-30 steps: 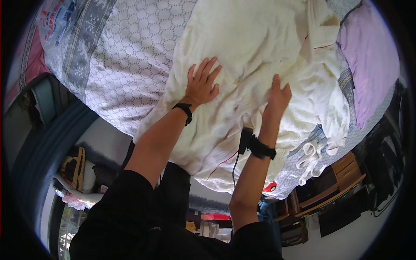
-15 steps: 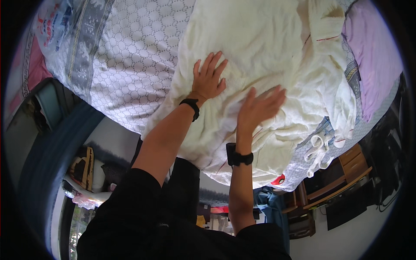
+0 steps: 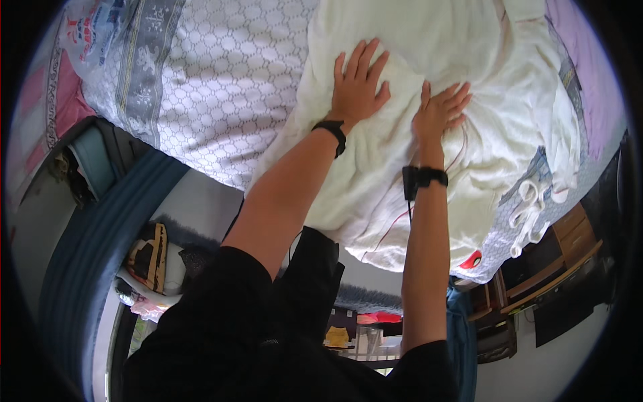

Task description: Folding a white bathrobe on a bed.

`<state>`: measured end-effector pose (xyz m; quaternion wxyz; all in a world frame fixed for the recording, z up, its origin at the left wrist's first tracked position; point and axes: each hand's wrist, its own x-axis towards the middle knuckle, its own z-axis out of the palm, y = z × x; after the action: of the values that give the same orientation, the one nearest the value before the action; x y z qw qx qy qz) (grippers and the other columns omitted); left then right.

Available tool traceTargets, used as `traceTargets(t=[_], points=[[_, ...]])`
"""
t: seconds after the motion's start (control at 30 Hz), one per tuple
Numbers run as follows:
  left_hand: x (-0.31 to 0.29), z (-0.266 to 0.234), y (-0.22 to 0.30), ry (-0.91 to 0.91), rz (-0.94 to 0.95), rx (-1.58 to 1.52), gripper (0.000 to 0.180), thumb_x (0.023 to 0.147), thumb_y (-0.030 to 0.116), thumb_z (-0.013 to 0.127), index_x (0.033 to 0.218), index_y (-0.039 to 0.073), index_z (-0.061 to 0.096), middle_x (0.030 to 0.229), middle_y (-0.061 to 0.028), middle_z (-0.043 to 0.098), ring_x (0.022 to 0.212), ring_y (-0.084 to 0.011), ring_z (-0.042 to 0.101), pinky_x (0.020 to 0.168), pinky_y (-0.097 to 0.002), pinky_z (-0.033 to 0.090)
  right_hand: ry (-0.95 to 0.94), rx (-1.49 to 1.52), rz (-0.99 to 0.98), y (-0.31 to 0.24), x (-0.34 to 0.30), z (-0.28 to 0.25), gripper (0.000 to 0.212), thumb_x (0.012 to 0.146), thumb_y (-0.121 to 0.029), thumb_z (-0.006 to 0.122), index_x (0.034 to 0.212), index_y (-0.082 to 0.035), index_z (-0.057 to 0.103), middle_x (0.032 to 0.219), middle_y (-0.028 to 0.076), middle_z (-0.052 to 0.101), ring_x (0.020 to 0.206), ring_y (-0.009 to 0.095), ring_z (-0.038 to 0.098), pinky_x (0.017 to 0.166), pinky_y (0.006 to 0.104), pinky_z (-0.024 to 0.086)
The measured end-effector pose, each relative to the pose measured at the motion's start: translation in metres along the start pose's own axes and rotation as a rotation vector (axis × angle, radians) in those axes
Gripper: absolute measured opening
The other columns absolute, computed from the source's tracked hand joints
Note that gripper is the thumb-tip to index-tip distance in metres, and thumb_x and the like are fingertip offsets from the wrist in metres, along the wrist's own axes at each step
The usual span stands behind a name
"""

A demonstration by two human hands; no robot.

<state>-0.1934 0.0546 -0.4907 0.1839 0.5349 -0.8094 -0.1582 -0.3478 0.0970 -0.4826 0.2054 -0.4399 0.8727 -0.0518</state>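
Observation:
A cream plush robe (image 3: 382, 181) with thin red trim lies spread and wrinkled over the bed. My left hand (image 3: 358, 87) lies flat on it, fingers spread. To its right and a little nearer, my right hand (image 3: 439, 115) rests on the cloth with its fingers stretched out. Neither hand grips anything. A loose cream tie (image 3: 529, 211) trails in loops at the robe's right side. At the near hem sits a small red patch (image 3: 471, 259).
White and grey patterned bedding (image 3: 231, 87) extends to the left, with a clear plastic bag (image 3: 90, 37) at the far corner. Lilac cloth (image 3: 596, 87) lies at the far right. A wooden cabinet (image 3: 573, 238) stands right of the bed, and a blue curtain (image 3: 87, 254) hangs left.
Both hands have moved farther forward over the robe. My right hand, blurred by motion before, now rests on the cloth. Folds near the hands have shifted.

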Motion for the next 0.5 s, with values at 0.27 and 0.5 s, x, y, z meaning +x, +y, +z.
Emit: traceTargets(t=[0.27,0.5], points=[[-0.016,-0.056,-0.005,-0.111,0.025,-0.261,0.058,0.077,0.020,0.062,0.129,0.008,0.040,0.139,-0.0130,0.032,0.131,-0.0306,0.027,0.106,-0.0480,0.018,-0.173,0.073,-0.133,0.017,-0.006,-0.060,0.069,0.086,-0.046,0.052,0.140,-0.010,0.028,0.146,0.022,0.015,0.137,0.037,0.010,0.104,0.0575,0.013],[-0.199,-0.148,-0.074,-0.259,-0.446,-0.333,0.071,0.073,0.023,0.071,0.131,0.002,0.036,0.123,-0.0229,0.047,0.116,-0.0375,0.043,0.096,-0.0411,0.037,0.470,-0.111,0.035,0.079,-0.217,-0.139,0.065,0.082,-0.038,0.063,0.131,-0.003,0.038,0.133,0.023,0.035,0.123,0.040,0.033,0.101,0.0519,0.026]])
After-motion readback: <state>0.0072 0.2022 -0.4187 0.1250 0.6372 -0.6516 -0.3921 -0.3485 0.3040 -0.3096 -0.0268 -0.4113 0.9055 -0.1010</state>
